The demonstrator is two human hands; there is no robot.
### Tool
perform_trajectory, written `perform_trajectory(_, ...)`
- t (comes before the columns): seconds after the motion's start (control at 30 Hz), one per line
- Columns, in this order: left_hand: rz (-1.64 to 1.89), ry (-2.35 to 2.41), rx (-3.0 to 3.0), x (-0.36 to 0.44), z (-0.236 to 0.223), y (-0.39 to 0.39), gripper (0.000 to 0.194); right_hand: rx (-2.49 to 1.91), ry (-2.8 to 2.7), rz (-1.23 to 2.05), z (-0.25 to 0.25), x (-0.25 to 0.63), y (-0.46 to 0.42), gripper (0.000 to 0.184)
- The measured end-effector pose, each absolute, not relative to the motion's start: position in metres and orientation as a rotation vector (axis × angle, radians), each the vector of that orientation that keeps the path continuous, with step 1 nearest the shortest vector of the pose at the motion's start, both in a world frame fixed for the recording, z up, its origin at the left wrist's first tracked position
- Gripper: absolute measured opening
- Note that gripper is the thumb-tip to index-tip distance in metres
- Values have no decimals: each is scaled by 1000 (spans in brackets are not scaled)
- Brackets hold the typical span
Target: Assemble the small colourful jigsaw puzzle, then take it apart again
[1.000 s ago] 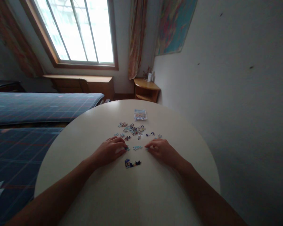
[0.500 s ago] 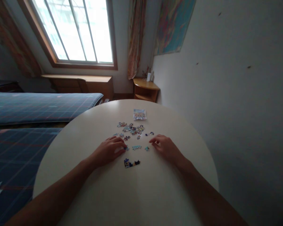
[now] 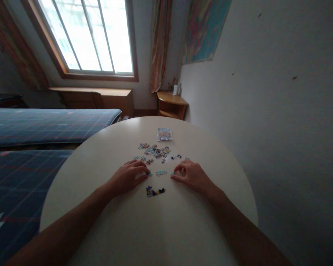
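My left hand (image 3: pixel 129 175) rests on the table with thumb and forefinger closed on a small blue jigsaw piece (image 3: pixel 150 173). My right hand (image 3: pixel 189 172) pinches a light-blue jigsaw piece (image 3: pixel 172 173), partly covered by the fingertips. Between the hands lies a short strip of joined light-blue pieces (image 3: pixel 161 173), touched by neither. Nearer to me sits a joined dark-blue and yellow section (image 3: pixel 154 191). Beyond the hands, loose jigsaw pieces (image 3: pixel 157 151) are heaped, with a few dark pieces (image 3: pixel 176 157) to their right.
A printed packet (image 3: pixel 164 134) lies behind the heap on the round white table (image 3: pixel 108 221). Beds with plaid mattresses (image 3: pixel 44 125) stand to the left, and a white wall (image 3: pixel 280 129) runs along the right. At the back is a wooden corner shelf (image 3: pixel 170 98).
My right hand has moved slightly left and its fingers have closed on the light-blue piece. A piece near its knuckles has come into view. My left hand has stayed almost still.
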State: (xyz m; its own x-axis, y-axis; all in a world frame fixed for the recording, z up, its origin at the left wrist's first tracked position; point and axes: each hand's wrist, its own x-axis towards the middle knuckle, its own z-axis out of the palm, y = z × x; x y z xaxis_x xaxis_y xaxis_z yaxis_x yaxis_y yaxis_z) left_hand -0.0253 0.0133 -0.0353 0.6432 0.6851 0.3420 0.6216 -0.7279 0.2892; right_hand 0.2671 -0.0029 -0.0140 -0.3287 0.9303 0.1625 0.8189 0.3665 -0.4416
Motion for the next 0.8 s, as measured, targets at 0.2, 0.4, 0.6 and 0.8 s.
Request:
perform_trajectory(0.2,698,1140,2713,-25,-37,14,17,-1508,-2238,490,-13,261,-5,12)
perform_trajectory(0.4,686,1198,2702,-26,-40,16,14,-1457,-2270,507,-15,259,-6,16)
perform_trajectory(0.6,715,1189,2688,-26,-38,15,15,-1517,-2261,499,-12,260,-7,18)
perform_trajectory(0.8,699,1178,2703,-25,-41,15,19,-1563,-2279,539,-9,262,-10,25)
